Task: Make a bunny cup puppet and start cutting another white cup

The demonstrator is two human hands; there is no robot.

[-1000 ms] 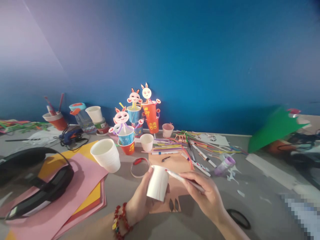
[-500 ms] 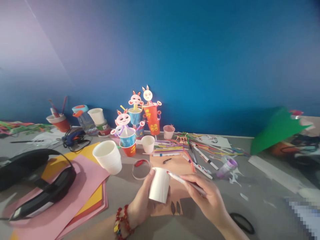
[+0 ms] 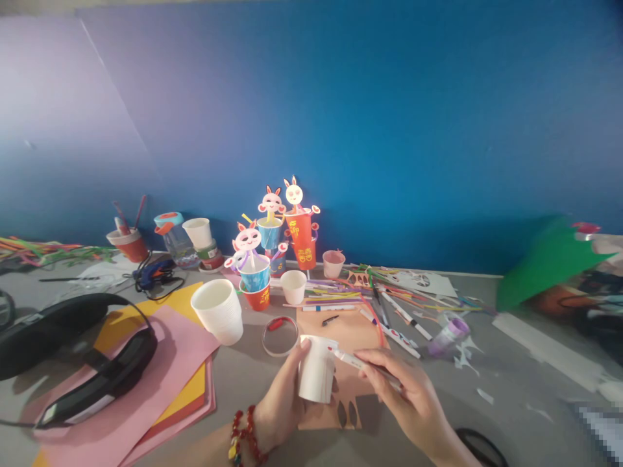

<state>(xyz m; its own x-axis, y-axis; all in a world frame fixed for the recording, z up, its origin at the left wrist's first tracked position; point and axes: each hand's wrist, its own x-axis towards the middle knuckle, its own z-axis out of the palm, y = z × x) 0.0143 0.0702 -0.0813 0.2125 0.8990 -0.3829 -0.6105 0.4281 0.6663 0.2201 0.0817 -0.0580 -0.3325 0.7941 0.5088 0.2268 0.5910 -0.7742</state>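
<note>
A white paper cup point(image 3: 316, 376) is gripped in my left hand point(image 3: 283, 395), with the thumb along its left side and fingertips showing at its right edge. My right hand point(image 3: 406, 392) is closed round a white marker point(image 3: 351, 360). Its red tip is at the upper right side of the cup; whether it touches cannot be made out. Beneath the cup lies an orange paper sheet point(image 3: 350, 334) with two leaf-shaped cut-outs near its lower edge. A roll of tape point(image 3: 280, 353) lies left of the cup, and a small black clip point(image 3: 329, 320) rests on the sheet.
Rabbit-faced cup figures point(image 3: 256, 272) stand at the back, beside a small white cup point(image 3: 293, 288). Stacked white cups point(image 3: 219, 314), coloured paper point(image 3: 180, 350) and headphones point(image 3: 107, 376) occupy the left. Markers point(image 3: 406, 314), pipe cleaners point(image 3: 335, 285) and a purple glue bottle point(image 3: 448, 337) lie right.
The view has shifted slightly, so everything sits a little lower and further right. The cup has turned a little in my left hand, and the marker tip stays near its upper right side.
</note>
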